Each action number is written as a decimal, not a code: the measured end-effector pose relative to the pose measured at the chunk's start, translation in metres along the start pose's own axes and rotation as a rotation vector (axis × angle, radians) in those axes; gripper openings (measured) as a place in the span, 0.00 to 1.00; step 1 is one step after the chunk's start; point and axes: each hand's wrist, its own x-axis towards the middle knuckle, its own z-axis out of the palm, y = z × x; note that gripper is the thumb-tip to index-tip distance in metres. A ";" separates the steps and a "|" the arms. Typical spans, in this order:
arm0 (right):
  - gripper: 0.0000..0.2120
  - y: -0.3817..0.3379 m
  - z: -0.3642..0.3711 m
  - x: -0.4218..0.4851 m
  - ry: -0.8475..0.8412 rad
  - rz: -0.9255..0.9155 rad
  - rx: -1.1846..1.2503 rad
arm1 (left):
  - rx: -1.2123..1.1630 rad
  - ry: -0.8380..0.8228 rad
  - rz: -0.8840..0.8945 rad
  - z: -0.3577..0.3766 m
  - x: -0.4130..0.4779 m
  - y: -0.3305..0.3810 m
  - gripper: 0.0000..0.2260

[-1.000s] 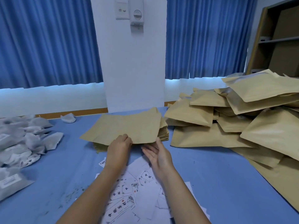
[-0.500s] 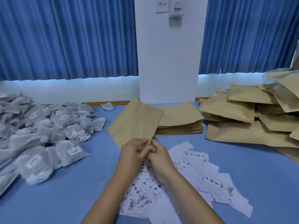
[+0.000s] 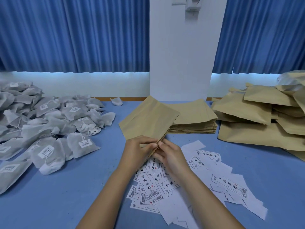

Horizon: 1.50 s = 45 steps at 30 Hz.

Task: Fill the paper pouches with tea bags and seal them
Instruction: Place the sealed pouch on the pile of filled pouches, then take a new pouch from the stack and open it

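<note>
One blue counter (image 3: 66,187), blue curtains (image 3: 74,33) behind. Left hand (image 3: 138,149) and right hand (image 3: 170,154) both pinch the near edge of a paper pouch (image 3: 148,119); tea bags (image 3: 49,126) heaped to their left, labels (image 3: 181,187) underneath, pouch stack (image 3: 193,116) just beyond.

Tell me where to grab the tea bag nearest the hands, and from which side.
Pinch the tea bag at its near right corner, coming in from the right over the bare table. It lies flat at the edge of the pile, with that corner jutting free onto the table. Fingers can likely slip under it there, while its other sides are tucked against the pile.
</note>
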 end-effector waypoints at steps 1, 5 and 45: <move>0.12 0.000 0.000 0.000 0.004 0.000 -0.008 | 0.011 -0.003 0.012 0.000 -0.001 0.001 0.10; 0.12 0.000 0.000 -0.001 0.044 -0.010 -0.063 | 0.202 -0.005 0.106 0.010 -0.003 0.000 0.09; 0.13 -0.004 -0.023 0.002 0.349 0.096 -0.291 | 0.467 0.318 0.407 0.009 -0.013 0.024 0.26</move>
